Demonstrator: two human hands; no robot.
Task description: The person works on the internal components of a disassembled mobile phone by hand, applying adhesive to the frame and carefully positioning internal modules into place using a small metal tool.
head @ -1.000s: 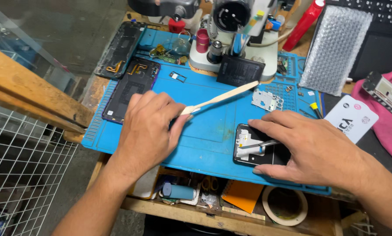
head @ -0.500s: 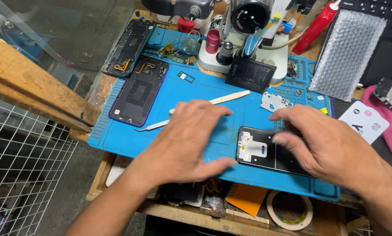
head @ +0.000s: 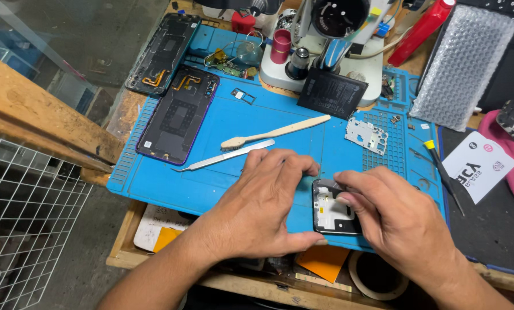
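Note:
An opened phone body [head: 333, 211] lies near the front edge of a blue work mat [head: 222, 115]. My left hand [head: 261, 204] rests palm down just left of it, its fingertips touching the phone's upper left corner. My right hand [head: 396, 221] covers the phone's right side and presses a finger onto the white inner frame. A cream brush [head: 274, 131] and metal tweezers [head: 225, 156] lie loose on the mat behind my left hand.
A phone back cover [head: 179, 115] and a second frame [head: 162, 53] lie at the left. A microscope base [head: 326, 51], a black battery [head: 333, 92], a small metal shield [head: 367, 134], a screwdriver [head: 443, 172], bubble wrap [head: 463, 66] and a white card [head: 478, 163] are also present.
My left hand let go of the brush and tweezers, which now lie on the mat, and moved right to the phone. The right hand shifted its finger onto the inner frame.

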